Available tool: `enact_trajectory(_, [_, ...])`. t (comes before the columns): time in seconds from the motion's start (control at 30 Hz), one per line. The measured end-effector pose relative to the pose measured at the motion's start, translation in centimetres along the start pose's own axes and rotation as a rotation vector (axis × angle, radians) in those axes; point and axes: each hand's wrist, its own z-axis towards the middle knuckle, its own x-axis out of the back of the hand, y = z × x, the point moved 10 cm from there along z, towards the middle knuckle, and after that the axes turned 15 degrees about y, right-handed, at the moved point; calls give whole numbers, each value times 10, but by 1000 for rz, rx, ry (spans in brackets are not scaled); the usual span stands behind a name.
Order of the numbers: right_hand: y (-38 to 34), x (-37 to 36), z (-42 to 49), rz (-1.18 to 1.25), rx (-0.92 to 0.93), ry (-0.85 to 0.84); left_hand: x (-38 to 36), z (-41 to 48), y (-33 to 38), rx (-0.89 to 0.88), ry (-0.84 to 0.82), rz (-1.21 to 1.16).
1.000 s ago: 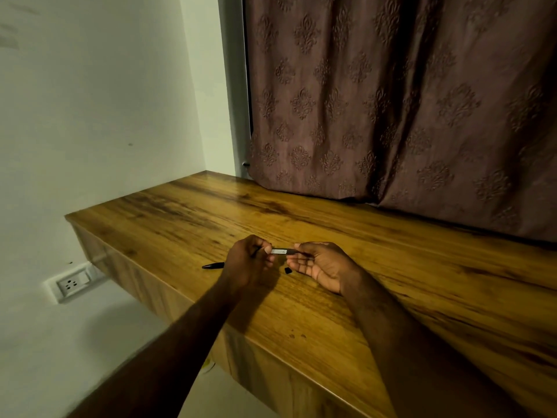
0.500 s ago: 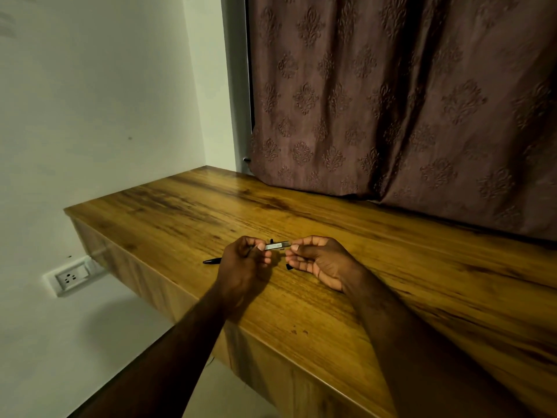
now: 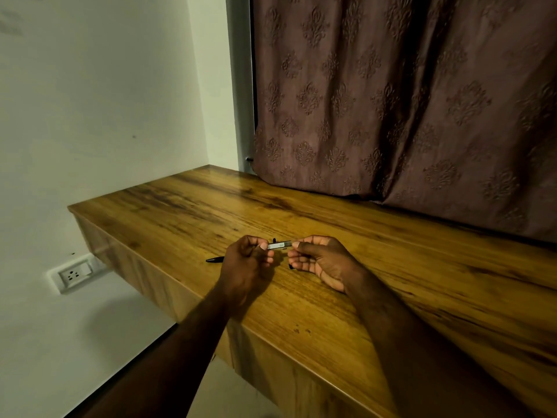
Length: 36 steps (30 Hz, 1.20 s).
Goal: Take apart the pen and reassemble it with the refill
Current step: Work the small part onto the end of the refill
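Note:
Both hands hover just above the wooden desk (image 3: 391, 267). Between them runs a short silvery pen barrel (image 3: 279, 245), lying level. My left hand (image 3: 245, 263) pinches its left end and my right hand (image 3: 319, 260) pinches its right end. A small dark bit (image 3: 274, 239) pokes up just behind the barrel. A black pen part (image 3: 214, 259) lies on the desk left of my left hand, partly hidden by it. Another small black piece (image 3: 290, 266) lies on the desk under my right fingers.
A brown patterned curtain (image 3: 407, 101) hangs along the back of the desk. The desk's front edge (image 3: 271, 336) runs diagonally below my forearms. A wall socket (image 3: 75, 274) sits on the white wall at lower left.
Both hands have stayed on the barrel above the desk. My view has shifted slightly; the grip looks the same.

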Motion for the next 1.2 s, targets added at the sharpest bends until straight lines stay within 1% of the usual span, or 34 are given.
enact_trajectory(0.1, [1,1,1,-18,17,10,-6,-3,-4,104,-14,-71])
enact_trajectory(0.17, [0,1,1,-25,25,8,-10,-4,-9,158,-51,-85])
enact_trajectory(0.23, [-1,2,0,-34,31,10,-8,-4,-8,148,-35,-104])
enact_trajectory(0.33, [-2,4,-1,-46,38,34,-15,-10,-2,167,-86,-173])
enact_trajectory(0.4, [-2,5,-2,-55,43,44,-9,-5,-8,186,-23,-164])
enact_trajectory(0.5, [-7,11,-1,-76,79,70,-9,-4,-15,274,-29,-271])
enact_trajectory(0.57, [-14,20,-1,-73,106,90,-6,-4,-19,309,-2,-283])
enact_trajectory(0.77, [-19,33,1,-3,79,76,-3,-8,0,227,30,-274])
enact_trajectory(0.93, [-21,29,0,-17,102,89,-1,-7,4,234,43,-282])
enact_trajectory(1.13, [-22,26,-2,-53,145,109,1,-8,1,225,68,-197])
enact_trajectory(1.2, [-22,25,-2,-66,165,129,-1,-9,1,239,54,-199])
